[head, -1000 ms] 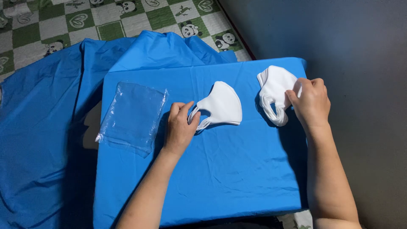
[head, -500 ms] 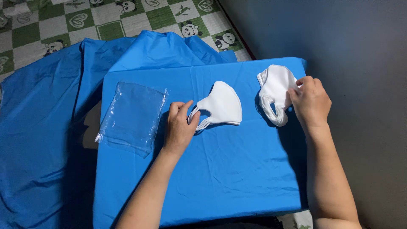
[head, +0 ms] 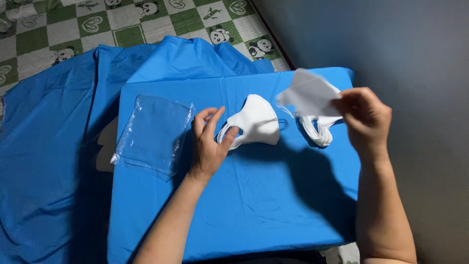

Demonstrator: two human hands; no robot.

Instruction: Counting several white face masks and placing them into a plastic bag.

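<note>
A white face mask (head: 256,122) lies folded on the blue cloth-covered table (head: 254,205). My left hand (head: 207,142) rests on the cloth at the mask's left end, fingertips touching its ear loop. My right hand (head: 365,117) is raised above the table and pinches another white mask (head: 308,93), which is blurred and lifted off a small stack of white masks (head: 320,129) near the table's right edge. A clear plastic bag (head: 154,133) lies flat at the left of the table.
A blue cloth (head: 53,146) drapes over the floor left of and behind the table. Beyond it lies a green and white checked mat (head: 122,24) with panda pictures. A grey wall (head: 415,58) runs along the right side.
My right hand has lifted one mask up off the stack and moved it left toward the middle. My left hand has stayed at the folded mask, its fingers slightly more spread.
</note>
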